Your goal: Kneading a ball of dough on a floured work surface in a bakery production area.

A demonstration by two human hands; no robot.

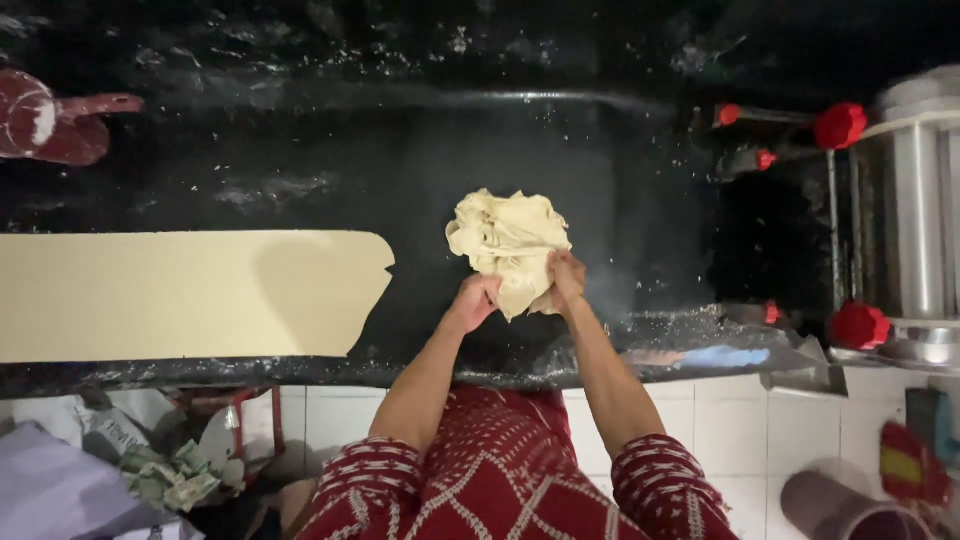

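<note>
A crumpled lump of pale dough (508, 240) rests on a black, flour-dusted worktop (400, 170). My left hand (474, 300) grips the lump's lower left edge. At its lower right edge, my right hand (567, 280) is closed on the dough as well. Both forearms reach up from red patterned sleeves. To the left lies a long flat sheet of rolled dough (190, 295) with an angled end, apart from the lump.
A metal dough roller machine (905, 220) with red knobs stands at the right. A red scoop (50, 125) lies at the far left. Below the worktop edge are white floor tiles (740, 430), bags and crumpled paper (150, 470), and a round bin (850, 505).
</note>
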